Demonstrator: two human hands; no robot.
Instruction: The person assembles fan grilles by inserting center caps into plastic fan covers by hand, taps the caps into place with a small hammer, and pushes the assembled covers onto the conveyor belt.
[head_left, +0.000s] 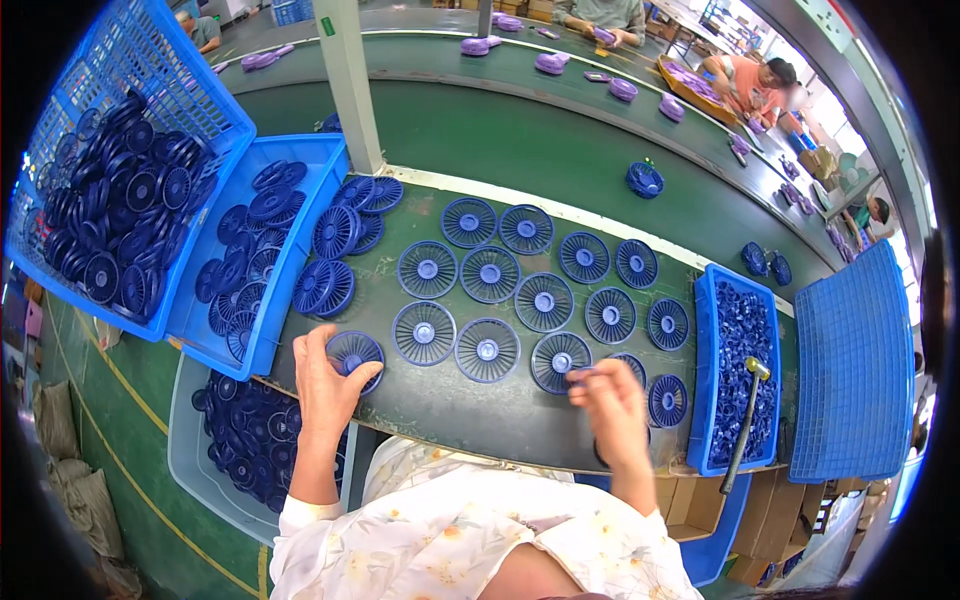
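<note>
My left hand [325,375] grips the edge of a round blue fan grille [356,352], thumb on its near rim, at the left of the dark green worktable [410,410]. Further right, my right hand [612,398] is closed with its fingertips together at the rim of another blue grille [548,368]. Something small and dark blue shows at those fingertips, too blurred to name. Several more grilles lie flat in loose rows across the table, such as one grille [487,349] with a solid round hub. Part of a grille is hidden behind my right hand.
Blue grilles fill a tilted crate [225,120], a shallow blue tray [335,165] and a grey bin [185,440] below. At right, a blue tray [704,400] holds small blue parts, with a hammer [742,425] across it. Beyond runs a green conveyor [480,130] with purple housings; co-workers sit there.
</note>
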